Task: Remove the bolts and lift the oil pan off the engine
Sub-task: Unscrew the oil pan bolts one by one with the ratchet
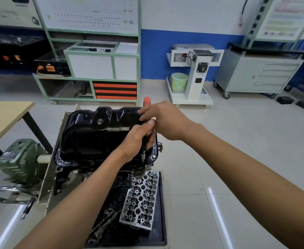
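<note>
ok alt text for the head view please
Both hands work a socket driver on the right flange of a black oil pan: the left hand grips its shaft, the right hand covers its top. A cylinder head lies below.

Both bare forearms reach forward and converge. The left hand point(135, 141) is curled round a driver point(143, 155), knuckles up, thumb along the handle, with the shaft dropping below its fingers. The right hand point(165, 121) sits just above and beyond it, wrist bent, its fingers point(145, 114) stretched leftward over the left thumb. Whether they grip anything is unclear.
</note>
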A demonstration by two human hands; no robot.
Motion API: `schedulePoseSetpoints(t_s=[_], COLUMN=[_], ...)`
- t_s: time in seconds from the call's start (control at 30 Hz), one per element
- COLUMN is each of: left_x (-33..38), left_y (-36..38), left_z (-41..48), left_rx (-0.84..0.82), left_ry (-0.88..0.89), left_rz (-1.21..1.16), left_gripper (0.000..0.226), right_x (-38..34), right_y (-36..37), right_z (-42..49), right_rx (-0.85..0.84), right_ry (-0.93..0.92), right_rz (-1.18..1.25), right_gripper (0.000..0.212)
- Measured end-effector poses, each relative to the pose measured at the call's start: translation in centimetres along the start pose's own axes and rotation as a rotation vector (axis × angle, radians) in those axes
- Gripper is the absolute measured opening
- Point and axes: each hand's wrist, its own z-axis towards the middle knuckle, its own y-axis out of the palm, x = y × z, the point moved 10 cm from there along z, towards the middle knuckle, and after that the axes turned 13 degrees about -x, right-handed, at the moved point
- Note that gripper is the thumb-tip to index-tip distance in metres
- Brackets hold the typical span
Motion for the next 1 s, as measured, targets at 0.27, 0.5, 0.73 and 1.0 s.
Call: schedulePoseSetpoints(t_s=[0.27,0.5,0.73,1.0], left_x=[-0.6,-1.0,-1.1,-1.6], left_y=[-1.5,-0.1,-1.4,0.1], left_z=[-0.6,-0.7,-1.0,-0.2], left_rx=[0.177,0.131,0.144,0.067], left_ry=[0.008,0.019,-0.082,-0.101], left_rz=[-0.016,-0.082,-0.049,-0.035], left_gripper=[0.071,0.106,0.095,0.079], right_x=[1.3,-0.6,-0.4,-0.9], right_y=[-0.1,1.2,0.7,0.1], right_z=[-2.4,-4.0,-3.7,-1.2], right_rx=[0.009,-0.093,-0.21,-0.101], right_ry=[0.141,0.289,0.266,0.085], right_rz=[-0.109,0.031,-0.01,-0.209], right_gripper=[0.023,0.034,0.028,0.037])
